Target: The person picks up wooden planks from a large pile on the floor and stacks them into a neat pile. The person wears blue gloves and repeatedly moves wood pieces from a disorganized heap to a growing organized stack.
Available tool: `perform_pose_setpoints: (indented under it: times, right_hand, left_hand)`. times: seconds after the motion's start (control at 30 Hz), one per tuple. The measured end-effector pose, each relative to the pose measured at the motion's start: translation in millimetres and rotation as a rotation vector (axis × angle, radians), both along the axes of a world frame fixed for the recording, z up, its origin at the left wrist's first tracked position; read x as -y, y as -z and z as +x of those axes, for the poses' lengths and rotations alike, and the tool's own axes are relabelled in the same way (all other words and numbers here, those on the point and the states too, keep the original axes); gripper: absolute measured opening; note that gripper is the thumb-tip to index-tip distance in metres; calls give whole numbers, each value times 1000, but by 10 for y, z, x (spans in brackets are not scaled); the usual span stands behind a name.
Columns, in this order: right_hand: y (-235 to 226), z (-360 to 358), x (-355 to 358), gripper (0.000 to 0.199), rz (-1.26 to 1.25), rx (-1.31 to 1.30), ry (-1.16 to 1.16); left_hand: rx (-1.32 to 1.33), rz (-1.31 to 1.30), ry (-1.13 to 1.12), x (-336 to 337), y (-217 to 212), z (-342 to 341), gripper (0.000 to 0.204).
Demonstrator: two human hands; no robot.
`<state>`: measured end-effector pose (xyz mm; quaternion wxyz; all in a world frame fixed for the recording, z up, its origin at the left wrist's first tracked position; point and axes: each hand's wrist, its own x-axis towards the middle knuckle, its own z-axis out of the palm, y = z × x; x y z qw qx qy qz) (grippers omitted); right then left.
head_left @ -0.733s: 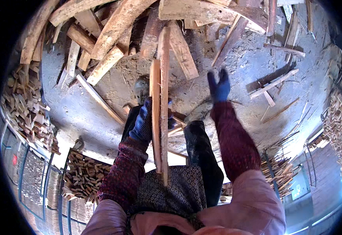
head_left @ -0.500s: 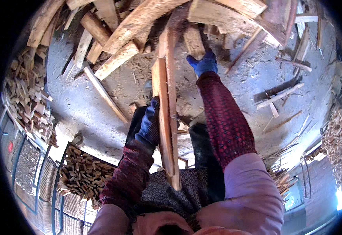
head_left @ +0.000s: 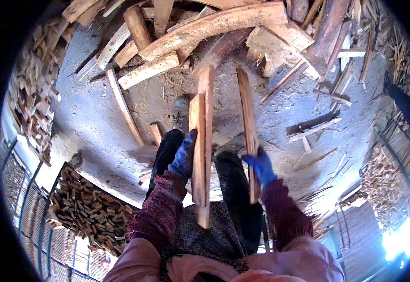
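My gloved left hand (head_left: 184,157) is closed round two long split pieces of wood held side by side, a shorter wood slat (head_left: 197,141) and a longer wood slat (head_left: 206,89) behind it. Both stand roughly lengthwise in front of my lap, their near ends over my patterned apron (head_left: 191,239). To the right, my gloved right hand (head_left: 261,168) grips another wood slat (head_left: 246,105) near its lower end, apart from the first two and nearly parallel to them. The fingers on its far side are partly hidden.
Ahead lies a heap of split wood with a long curved slab (head_left: 214,26) across it and a dark log (head_left: 226,47) below. A thin strip (head_left: 123,105) lies on the floor at left. Stacked blocks (head_left: 92,211) stand at lower left; a person's dark sleeve (head_left: 404,101) shows far right.
My right hand has drawn back from the heap and now holds a wood slat beside my lap. My left hand keeps its two slats, shifted slightly.
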<state>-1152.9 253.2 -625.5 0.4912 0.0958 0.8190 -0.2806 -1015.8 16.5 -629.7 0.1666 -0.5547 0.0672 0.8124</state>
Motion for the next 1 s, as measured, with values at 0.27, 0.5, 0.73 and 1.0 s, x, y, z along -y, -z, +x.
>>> perform_pose_setpoints:
  times: [0.27, 0.5, 0.73, 1.0]
  right_hand:
    - [-1687, 415, 578, 71, -264, 689, -734]
    - [-232, -1202, 2982, 69, -368, -962, -1402]
    - [697, -1796, 4316, 63, -10, -292, -1655]
    - [-647, 528, 3175, 47, -97, 277, -1402]
  left_hand:
    - [-70, 72, -150, -348, -1054, 633, 69]
    - [79, 28, -247, 198, -944, 992, 64]
    - [34, -359, 17, 402, -103, 1110, 67]
    - [128, -440, -367, 1067, -255, 1029, 67]
